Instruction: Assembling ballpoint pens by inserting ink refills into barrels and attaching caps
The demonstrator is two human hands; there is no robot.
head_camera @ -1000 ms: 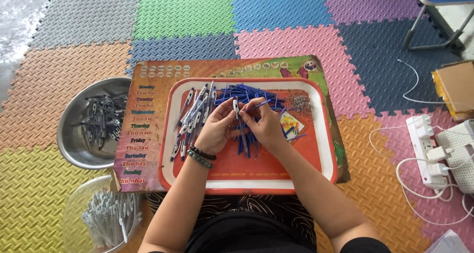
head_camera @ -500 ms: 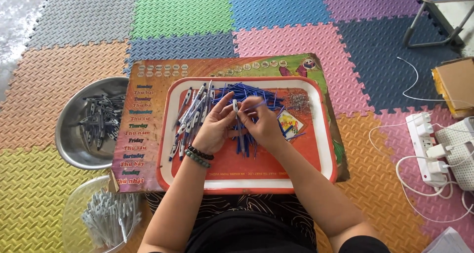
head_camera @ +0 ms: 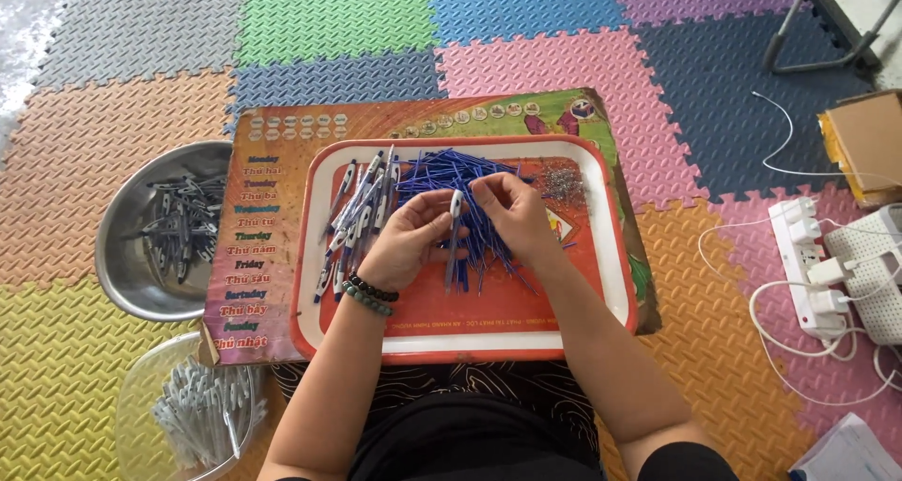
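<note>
Both hands worked over one red tray [head_camera: 611,256] with a white rim, set on one printed board [head_camera: 272,162] that lay on the foam floor mats [head_camera: 357,11].

The left hand [head_camera: 409,246] and the right hand [head_camera: 517,213] met at one pen [head_camera: 455,241], held upright between them. The left fingers [head_camera: 442,229] were pinched on its barrel; the right fingers [head_camera: 484,192] were closed at its white top end.

Directly beneath and beyond the fingers lay a heap of blue refills [head_camera: 451,171], too many and too tangled to count. Just left of the left fingers lay a row of finished pens [head_camera: 362,204], roughly a dozen, exact count not readable. Just right of the right fingers sat a small grey patch of tiny metal parts [head_camera: 562,180], uncountable.

Two bowls stood well left of the fingers: one steel bowl [head_camera: 117,246] with dark clips, and one clear bowl [head_camera: 141,396] with pale parts, nearer the body.

The board carried a column of coloured words down its left strip and a row of small round pictures along its far edge. One white power strip [head_camera: 799,256] lay well right, near one cardboard box [head_camera: 864,143].
</note>
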